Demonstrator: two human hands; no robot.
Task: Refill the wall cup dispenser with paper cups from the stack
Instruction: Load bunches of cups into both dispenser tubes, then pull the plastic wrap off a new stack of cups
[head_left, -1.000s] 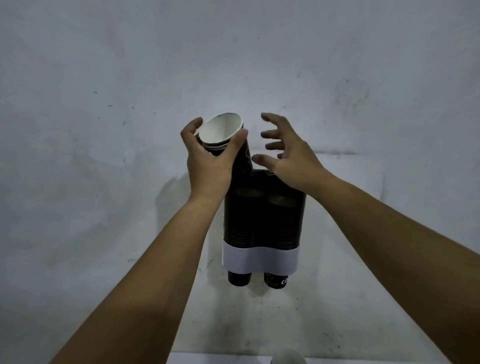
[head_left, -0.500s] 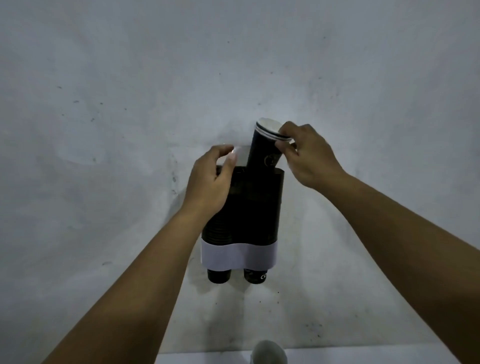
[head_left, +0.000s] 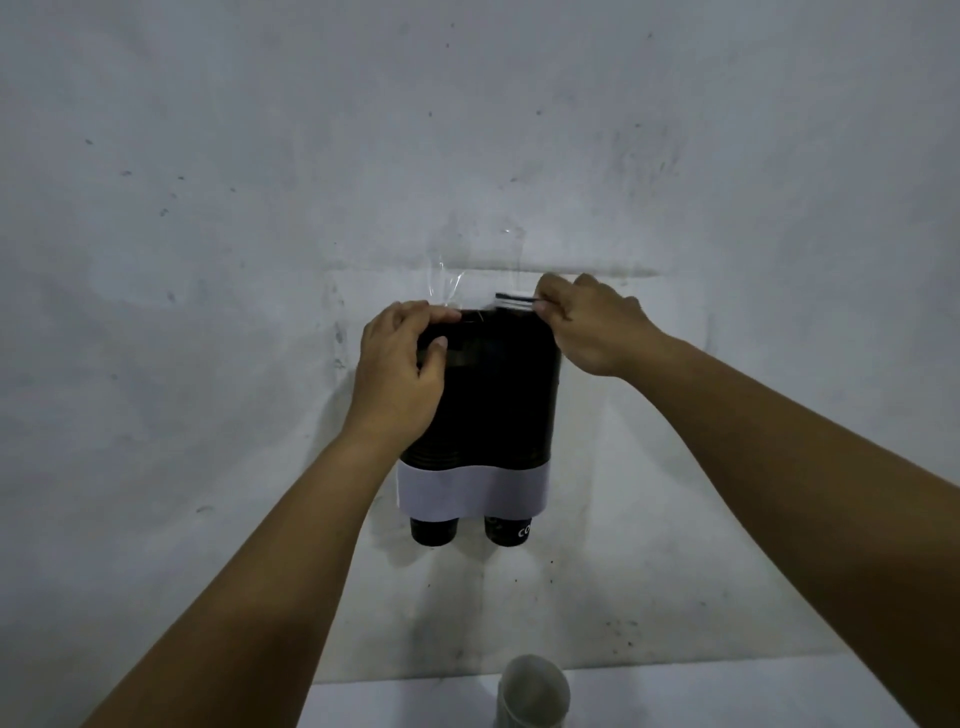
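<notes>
A clear twin-tube cup dispenser (head_left: 493, 405) hangs on the wall, packed with black paper cups, with a white band (head_left: 470, 491) across its lower part. Two cup bottoms (head_left: 434, 531) poke out below it. My left hand (head_left: 397, 374) grips the dispenser's top left. My right hand (head_left: 592, 325) pinches the rim of the top cup (head_left: 514, 299), which is sunk almost fully into the right tube. Clear tape (head_left: 449, 286) shows above the dispenser.
A white surface (head_left: 727, 696) runs along the bottom edge, with a pale cup stack (head_left: 532, 693) standing on it below the dispenser. The rest is a plain grey wall (head_left: 208, 260).
The cup stack went from my left hand over to the right tube, and my right hand pushed it down until only its rim shows. My left hand moved onto the dispenser's top.
</notes>
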